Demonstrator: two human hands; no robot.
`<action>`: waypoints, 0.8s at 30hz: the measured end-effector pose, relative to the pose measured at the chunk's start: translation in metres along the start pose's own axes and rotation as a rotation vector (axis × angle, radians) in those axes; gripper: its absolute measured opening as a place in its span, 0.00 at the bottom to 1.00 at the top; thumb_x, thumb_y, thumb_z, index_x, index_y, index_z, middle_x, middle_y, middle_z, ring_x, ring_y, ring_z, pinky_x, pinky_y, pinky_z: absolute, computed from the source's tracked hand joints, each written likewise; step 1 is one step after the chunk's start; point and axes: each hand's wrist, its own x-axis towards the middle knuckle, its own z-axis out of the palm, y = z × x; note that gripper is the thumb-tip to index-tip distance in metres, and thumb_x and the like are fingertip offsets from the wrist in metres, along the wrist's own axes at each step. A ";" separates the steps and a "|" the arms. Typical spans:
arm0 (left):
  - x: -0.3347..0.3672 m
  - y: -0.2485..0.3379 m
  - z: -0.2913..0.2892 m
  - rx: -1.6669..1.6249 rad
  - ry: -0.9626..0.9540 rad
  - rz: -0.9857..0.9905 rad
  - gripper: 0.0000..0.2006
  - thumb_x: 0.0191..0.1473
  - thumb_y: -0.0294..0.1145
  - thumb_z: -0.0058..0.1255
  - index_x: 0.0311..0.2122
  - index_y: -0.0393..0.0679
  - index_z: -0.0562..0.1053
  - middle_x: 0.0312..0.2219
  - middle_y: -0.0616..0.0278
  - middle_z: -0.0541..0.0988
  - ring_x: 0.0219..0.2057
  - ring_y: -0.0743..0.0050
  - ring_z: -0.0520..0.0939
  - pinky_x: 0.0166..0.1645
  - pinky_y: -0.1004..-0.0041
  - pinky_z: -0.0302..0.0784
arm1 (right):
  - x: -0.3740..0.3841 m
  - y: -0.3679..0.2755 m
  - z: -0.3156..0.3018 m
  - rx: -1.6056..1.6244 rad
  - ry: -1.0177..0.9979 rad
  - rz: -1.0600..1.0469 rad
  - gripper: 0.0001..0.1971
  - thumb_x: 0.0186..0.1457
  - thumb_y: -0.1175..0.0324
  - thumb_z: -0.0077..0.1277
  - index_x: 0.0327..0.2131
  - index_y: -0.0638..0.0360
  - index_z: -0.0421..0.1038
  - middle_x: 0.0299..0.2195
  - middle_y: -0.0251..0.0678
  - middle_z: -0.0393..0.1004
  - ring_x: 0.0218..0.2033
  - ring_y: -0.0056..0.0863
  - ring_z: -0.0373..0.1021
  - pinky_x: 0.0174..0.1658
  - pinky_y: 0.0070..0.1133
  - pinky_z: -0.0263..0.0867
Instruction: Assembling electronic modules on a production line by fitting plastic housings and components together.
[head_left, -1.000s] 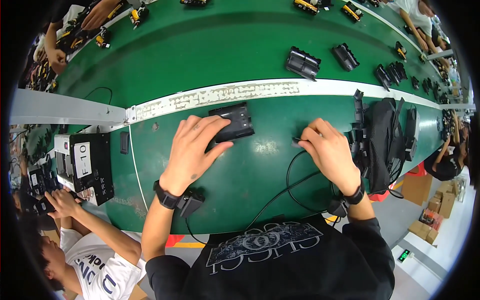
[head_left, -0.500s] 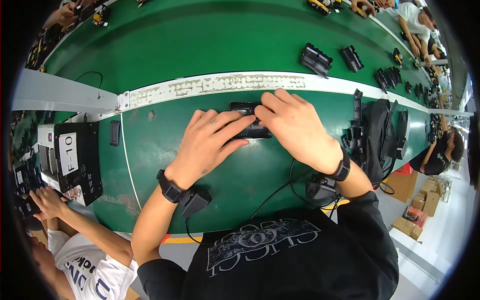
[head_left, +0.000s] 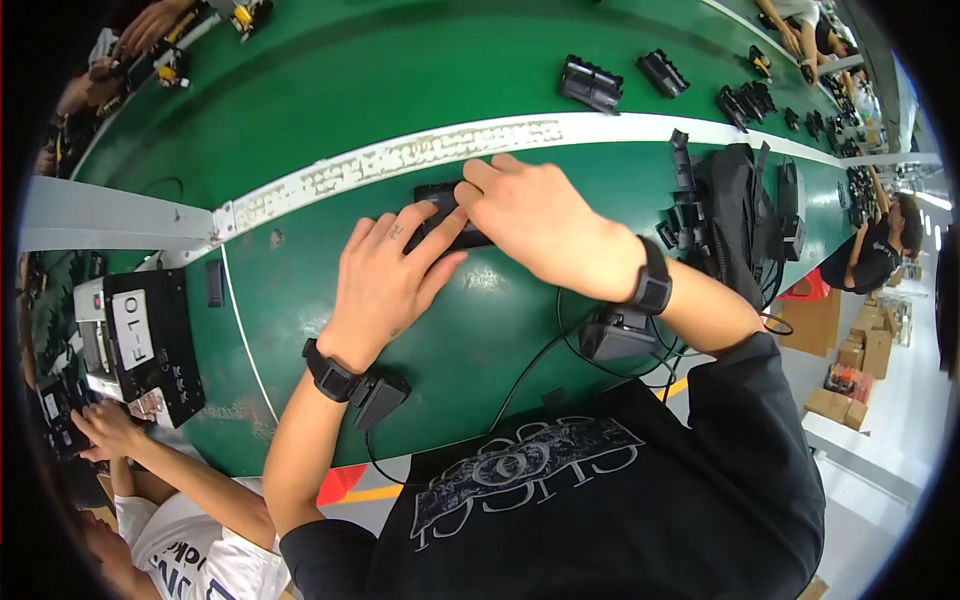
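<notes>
A black plastic housing (head_left: 432, 193) lies on the green bench in front of me, largely covered by my hands. My left hand (head_left: 380, 280) grips its near left side, with the index and middle fingers stretched along it and the thumb apart. Over its right part, my right hand (head_left: 535, 220) is closed, with bent fingertips pressed to the housing. Whatever else those fingertips may pinch is hidden. Each wrist wears a black strap with a small black box, from which a cable runs.
Past the white strip (head_left: 400, 152), black housings (head_left: 591, 84) lie on the far green surface. To the right are stacked black parts (head_left: 686, 215) and a black mesh bag (head_left: 738, 215). A black-and-white machine (head_left: 140, 345) stands left, near a co-worker's hand (head_left: 108, 428).
The view has shifted, so the bench appears lower at left and higher at right. My right hand now covers more of the housing; my left hand stays at its near side.
</notes>
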 end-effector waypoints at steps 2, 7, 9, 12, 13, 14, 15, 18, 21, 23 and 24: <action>0.001 -0.002 -0.003 -0.018 0.001 0.014 0.25 0.57 0.39 0.67 0.60 0.54 0.78 0.51 0.64 0.79 0.39 0.63 0.79 0.43 0.63 0.74 | -0.004 0.002 -0.006 -0.012 0.002 0.005 0.07 0.51 0.73 0.58 0.35 0.61 0.76 0.36 0.36 0.75 0.43 0.37 0.76 0.35 0.31 0.77; 0.013 0.008 -0.007 -0.251 0.112 -0.067 0.26 0.58 0.31 0.66 0.62 0.51 0.77 0.55 0.58 0.78 0.39 0.60 0.81 0.48 0.60 0.78 | -0.015 0.016 -0.026 -0.160 -0.027 0.059 0.10 0.49 0.72 0.60 0.37 0.59 0.76 0.38 0.36 0.74 0.43 0.37 0.76 0.35 0.30 0.77; 0.000 0.007 -0.001 -0.384 0.082 -0.307 0.28 0.58 0.25 0.64 0.64 0.48 0.75 0.55 0.55 0.78 0.37 0.61 0.81 0.48 0.62 0.79 | -0.012 0.037 -0.024 -0.226 0.077 0.143 0.12 0.49 0.70 0.62 0.39 0.58 0.76 0.40 0.37 0.74 0.44 0.37 0.76 0.37 0.30 0.77; -0.004 0.008 -0.010 -0.424 0.099 -0.318 0.28 0.57 0.21 0.62 0.64 0.44 0.74 0.52 0.53 0.80 0.35 0.63 0.80 0.47 0.65 0.78 | -0.040 0.062 -0.036 -0.267 0.187 0.287 0.16 0.49 0.68 0.63 0.43 0.56 0.76 0.43 0.39 0.74 0.45 0.38 0.76 0.40 0.32 0.78; -0.003 0.009 -0.011 -0.402 0.069 -0.295 0.28 0.57 0.21 0.62 0.64 0.43 0.74 0.51 0.54 0.80 0.34 0.64 0.79 0.47 0.65 0.78 | -0.047 0.069 -0.040 -0.289 0.191 0.337 0.17 0.50 0.67 0.64 0.45 0.55 0.76 0.44 0.40 0.74 0.46 0.39 0.75 0.42 0.33 0.78; 0.000 0.010 -0.012 -0.376 0.043 -0.280 0.28 0.57 0.20 0.62 0.64 0.43 0.74 0.49 0.55 0.81 0.34 0.64 0.79 0.47 0.65 0.78 | -0.052 0.075 -0.044 -0.307 0.195 0.378 0.19 0.52 0.66 0.65 0.48 0.55 0.76 0.46 0.41 0.75 0.47 0.40 0.75 0.45 0.34 0.78; 0.001 0.009 -0.013 -0.345 0.022 -0.280 0.28 0.56 0.20 0.61 0.64 0.42 0.74 0.48 0.55 0.81 0.34 0.64 0.79 0.47 0.65 0.78 | -0.069 0.076 -0.049 -0.220 0.176 0.428 0.23 0.53 0.65 0.66 0.53 0.53 0.75 0.47 0.41 0.74 0.48 0.40 0.75 0.48 0.35 0.77; 0.006 0.010 -0.012 -0.307 0.004 -0.245 0.28 0.56 0.20 0.61 0.63 0.42 0.75 0.47 0.56 0.82 0.33 0.65 0.78 0.47 0.65 0.77 | -0.145 0.077 -0.064 -0.108 0.096 0.608 0.36 0.54 0.60 0.70 0.66 0.51 0.68 0.51 0.41 0.73 0.53 0.43 0.73 0.55 0.35 0.74; 0.007 0.009 -0.012 -0.280 -0.023 -0.224 0.28 0.55 0.20 0.61 0.63 0.42 0.75 0.46 0.57 0.82 0.33 0.65 0.78 0.47 0.65 0.77 | -0.203 0.069 -0.060 -0.058 0.158 0.671 0.39 0.54 0.62 0.70 0.68 0.51 0.66 0.58 0.43 0.71 0.59 0.45 0.70 0.60 0.34 0.70; 0.008 0.007 -0.013 -0.243 -0.023 -0.209 0.27 0.55 0.20 0.62 0.62 0.42 0.76 0.45 0.58 0.82 0.33 0.65 0.77 0.47 0.65 0.76 | -0.221 0.050 -0.056 0.099 0.259 0.725 0.38 0.55 0.64 0.69 0.68 0.52 0.66 0.62 0.44 0.69 0.62 0.47 0.68 0.63 0.35 0.68; 0.009 0.007 -0.012 -0.241 -0.032 -0.211 0.27 0.55 0.20 0.62 0.62 0.42 0.76 0.45 0.58 0.82 0.33 0.65 0.77 0.47 0.65 0.76 | -0.226 0.044 -0.053 0.178 0.312 0.750 0.38 0.55 0.65 0.69 0.69 0.53 0.66 0.64 0.45 0.68 0.63 0.48 0.67 0.64 0.35 0.67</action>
